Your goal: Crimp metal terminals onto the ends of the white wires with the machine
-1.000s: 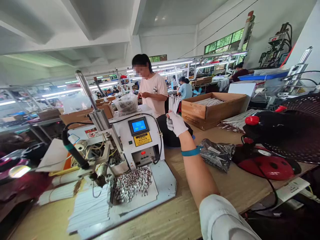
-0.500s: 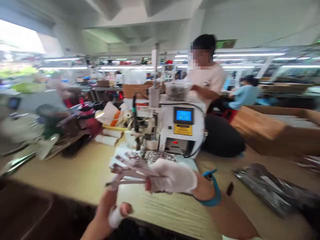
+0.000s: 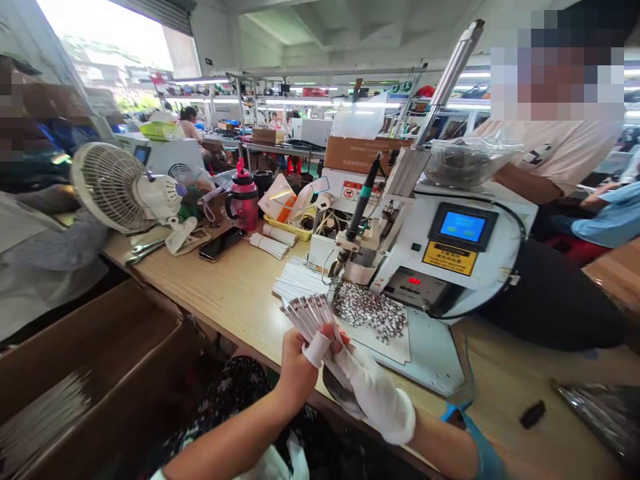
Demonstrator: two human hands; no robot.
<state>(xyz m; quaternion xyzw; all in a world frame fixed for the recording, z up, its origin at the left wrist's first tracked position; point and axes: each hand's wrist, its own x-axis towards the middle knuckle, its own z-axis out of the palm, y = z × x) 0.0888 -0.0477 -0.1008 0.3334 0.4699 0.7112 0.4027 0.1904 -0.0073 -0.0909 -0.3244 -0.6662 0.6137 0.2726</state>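
Note:
Gathered upright in a fan is a bundle of thin, flat white strips point(image 3: 309, 315) with shiny metal-looking tips; their exact kind I cannot make out. My left hand point(image 3: 300, 363), with a white cover on the thumb, is closed round the bundle from the left. From the right, my right hand point(image 3: 377, 393) in a white glove grips the same strips lower down, its fingers partly hidden. Just beyond the hands, small silvery metal pieces point(image 3: 373, 310) lie heaped at the foot of a white bench machine point(image 3: 475, 200). More white strips point(image 3: 300, 280) lie beside that heap.
An open cardboard box point(image 3: 125, 333) with thin strips inside stands at lower left. Along the table are a fan point(image 3: 110, 190), a phone point(image 3: 221, 244), a pink bottle point(image 3: 243, 200) and bundled white sticks point(image 3: 270, 245). A co-worker point(image 3: 555, 147) stands behind the machine.
My view has swung left, bringing the fan and the box into sight. My left hand, whose thumb was spread away, has closed round the strips, and both hands are now together near the table edge.

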